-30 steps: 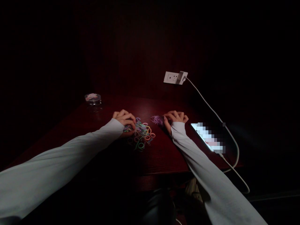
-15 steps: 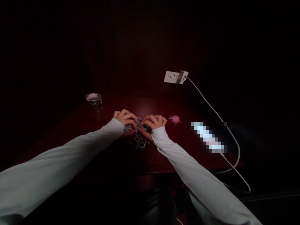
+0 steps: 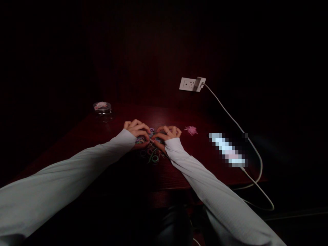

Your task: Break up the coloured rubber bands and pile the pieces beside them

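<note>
Over a loose pile of small coloured elastic bands (image 3: 155, 158) on the dark red table, my two hands come close together. My left hand (image 3: 137, 130) has thumb and forefinger bent into a pinch at the pile's middle. Facing it, my right hand (image 3: 167, 134), with a ring on one finger, pinches almost at the same spot. Whatever lies between the fingertips is too small and dark to make out. Green, purple and bluish loops show below and between the hands; the rest of the pile is covered by them. A separate pink heap of bands (image 3: 191, 130) lies right of my right hand.
A clear round jar (image 3: 102, 111) with a pinkish top stands at the back left of the table (image 3: 176, 174). On the right lies a lit, blurred phone (image 3: 228, 150). Its white cable (image 3: 225, 111) runs to a charger in the wall socket (image 3: 188, 84).
My right hand has shifted very slightly, its fingertips a little apart from where they were. My left hand, the pink heap and the other things stay in place.
</note>
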Demonstrator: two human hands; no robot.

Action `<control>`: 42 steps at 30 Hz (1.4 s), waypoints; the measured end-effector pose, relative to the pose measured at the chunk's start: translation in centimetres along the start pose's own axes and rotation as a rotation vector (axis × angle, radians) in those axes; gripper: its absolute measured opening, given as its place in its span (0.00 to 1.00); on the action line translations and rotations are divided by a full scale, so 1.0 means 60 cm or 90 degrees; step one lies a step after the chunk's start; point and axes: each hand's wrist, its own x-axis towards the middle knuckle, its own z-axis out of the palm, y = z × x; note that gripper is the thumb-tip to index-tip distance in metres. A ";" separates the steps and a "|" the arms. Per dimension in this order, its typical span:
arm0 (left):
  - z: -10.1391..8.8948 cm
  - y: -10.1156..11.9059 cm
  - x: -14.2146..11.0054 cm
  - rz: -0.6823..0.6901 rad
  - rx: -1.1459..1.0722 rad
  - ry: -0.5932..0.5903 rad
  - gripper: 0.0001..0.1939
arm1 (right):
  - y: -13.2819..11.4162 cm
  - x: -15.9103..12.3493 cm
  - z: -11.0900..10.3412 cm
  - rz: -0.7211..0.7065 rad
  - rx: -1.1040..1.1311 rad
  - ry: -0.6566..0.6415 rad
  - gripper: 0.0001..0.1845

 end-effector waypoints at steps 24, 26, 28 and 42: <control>-0.009 -0.020 0.000 -0.165 -0.017 0.068 0.11 | 0.107 0.009 -0.009 0.506 0.039 0.135 0.08; -0.004 -0.029 0.000 -0.192 -0.028 0.067 0.11 | 0.106 0.012 -0.008 0.516 0.032 0.142 0.08; 0.003 -0.042 0.000 -0.219 -0.046 0.062 0.11 | 0.107 0.013 -0.005 0.498 0.031 0.163 0.10; 0.038 -0.041 0.006 -0.118 -0.433 -0.073 0.33 | 0.006 -0.001 0.036 0.132 0.258 0.021 0.28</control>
